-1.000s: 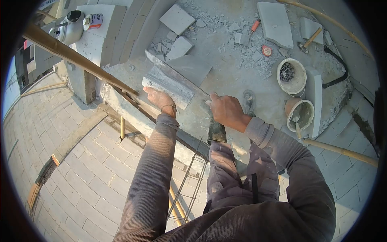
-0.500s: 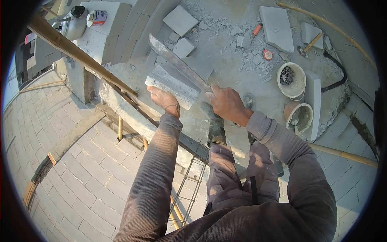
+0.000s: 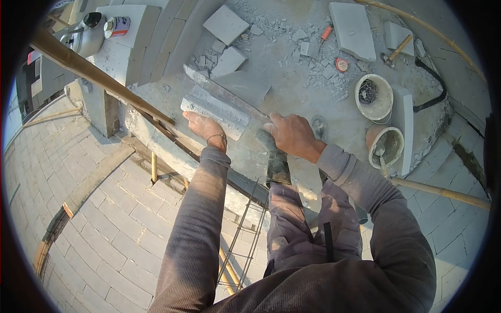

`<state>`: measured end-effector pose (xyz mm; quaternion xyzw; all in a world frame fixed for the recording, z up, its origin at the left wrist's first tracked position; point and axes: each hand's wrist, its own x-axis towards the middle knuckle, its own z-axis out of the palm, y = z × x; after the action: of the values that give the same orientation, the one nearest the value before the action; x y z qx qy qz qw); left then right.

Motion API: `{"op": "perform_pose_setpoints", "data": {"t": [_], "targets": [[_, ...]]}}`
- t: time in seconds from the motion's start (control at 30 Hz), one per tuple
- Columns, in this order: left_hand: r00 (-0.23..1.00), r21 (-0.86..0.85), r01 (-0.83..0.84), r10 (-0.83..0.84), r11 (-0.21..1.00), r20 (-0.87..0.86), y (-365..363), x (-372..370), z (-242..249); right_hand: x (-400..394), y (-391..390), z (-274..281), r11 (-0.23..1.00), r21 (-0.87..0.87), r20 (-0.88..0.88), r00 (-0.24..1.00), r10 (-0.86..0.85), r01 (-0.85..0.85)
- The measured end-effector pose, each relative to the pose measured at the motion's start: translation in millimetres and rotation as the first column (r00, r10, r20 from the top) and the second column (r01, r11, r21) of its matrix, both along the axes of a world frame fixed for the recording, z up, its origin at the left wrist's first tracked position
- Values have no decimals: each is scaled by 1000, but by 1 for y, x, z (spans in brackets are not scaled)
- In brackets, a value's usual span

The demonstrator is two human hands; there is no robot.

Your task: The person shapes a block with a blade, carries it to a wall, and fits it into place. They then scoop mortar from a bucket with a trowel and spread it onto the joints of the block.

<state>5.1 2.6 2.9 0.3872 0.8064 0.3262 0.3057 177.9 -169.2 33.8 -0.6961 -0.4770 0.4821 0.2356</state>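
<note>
A long flat blade (image 3: 224,93) reaches from upper left down to my right hand (image 3: 295,136), whose fingers are wrapped round its handle end. Beside the blade lies a pale grey block piece (image 3: 216,112) with a rough, hollowed surface. My left hand (image 3: 205,129) grips the near lower-left edge of this piece, its fingertips partly hidden. The blade runs along the block's far side; whether they touch is unclear. My boots stand just below on the dusty slab (image 3: 308,99).
Block pieces (image 3: 226,24) and rubble lie ahead. To the right are a bucket of nails (image 3: 389,107), a second bucket with a trowel (image 3: 397,151), a hammer (image 3: 399,49) and a tape measure (image 3: 341,64). A bamboo pole (image 3: 99,70) slants at left; wire mesh (image 3: 242,235) lies below.
The blade's far end has swung down and left, closer over the block piece. Both hands keep their grips. The whole view has shifted slightly.
</note>
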Motion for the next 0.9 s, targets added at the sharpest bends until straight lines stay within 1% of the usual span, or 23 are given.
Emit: {"op": "perform_pose_setpoints", "data": {"t": [0.03, 0.07, 0.13, 0.17, 0.23, 0.27, 0.33, 0.4, 0.43, 0.47, 0.5, 0.53, 0.57, 0.63, 0.67, 0.73, 0.77, 0.83, 0.87, 0.9], "targets": [[1000, 10, 4, -4, 1000, -6, 0, 2, 1, -3, -2, 2, 990, 28, -9, 991, -135, 135], [1000, 20, 8, -8, 1000, -10, 0, 5, 3, -7, -4, 3, 991, 27, -10, 991, -134, 134], [999, 17, 19, -18, 1000, -35, -3, 7, 5, -15, -10, 3, 990, -37, 41, 990, -134, 136], [998, 24, 29, -28, 999, -52, -2, 12, 6, -14, -12, -2, 990, -32, 49, 989, -139, 140], [999, 17, 15, -14, 1000, -33, 1, 5, 2, -10, -13, -6, 998, -16, 27, 998, 61, -61], [1000, 7, -4, 4, 1000, -21, 1, 0, -1, -10, -14, -8, 998, -14, 28, 998, 62, -62], [1000, 15, 8, -8, 1000, -17, -1, 4, 4, -9, -14, 3, 982, 80, 23, 985, -174, 171], [1000, 23, 13, -13, 1000, -13, -4, 2, 0, -18, -21, -7, 980, 70, 40, 981, -192, 189], [999, 41, 16, -14, 999, -41, -3, 0, -5, -21, -25, -10, 975, 66, 63, 974, -217, 213], [998, 67, 20, -15, 998, -62, 1, 1, -9, -20, -28, -13, 974, 71, 71, 973, -219, 214], [998, 71, 22, -18, 997, -53, 2, 1, -8, -16, -28, -10, 997, 23, 67, 994, -81, 79], [999, 32, 19, -18, 999, -35, 2, -4, -5, -13, -28, -9, 998, -25, 55, 996, 64, -63], [1000, -7, 17, -17, 1000, -20, 1, -8, -5, -11, -26, -9, 998, -20, 58, 996, 68, -67], [998, -13, 40, -41, 999, -41, -1, -8, -5, -11, -23, 3, 996, 34, 50, 995, -82, 81], [999, -11, 33, -34, 999, -22, 1, -7, -6, -14, -24, 1, 996, 32, 48, 996, -79, 78], [1000, -12, 26, -26, 1000, -6, -1, -12, -8, -22, -30, -6, 979, 74, 45, 980, -195, 191], [999, -19, 31, -31, 999, -12, 1, -10, -8, -23, -33, -11, 978, 80, 51, 979, -197, 193], [999, -25, 43, -43, 999, -13, 3, -7, -7, -22, -37, -15, 999, 37, 57, 998, 0, -2], [999, -10, 34, -34, 999, -15, 4, -8, -6, -21, -37, -19, 999, 40, 60, 998, 1, -3], [999, -2, 25, -25, 1000, -21, 2, -9, -4, -19, -34, -16, 995, 80, 67, 996, -58, 53]]}}
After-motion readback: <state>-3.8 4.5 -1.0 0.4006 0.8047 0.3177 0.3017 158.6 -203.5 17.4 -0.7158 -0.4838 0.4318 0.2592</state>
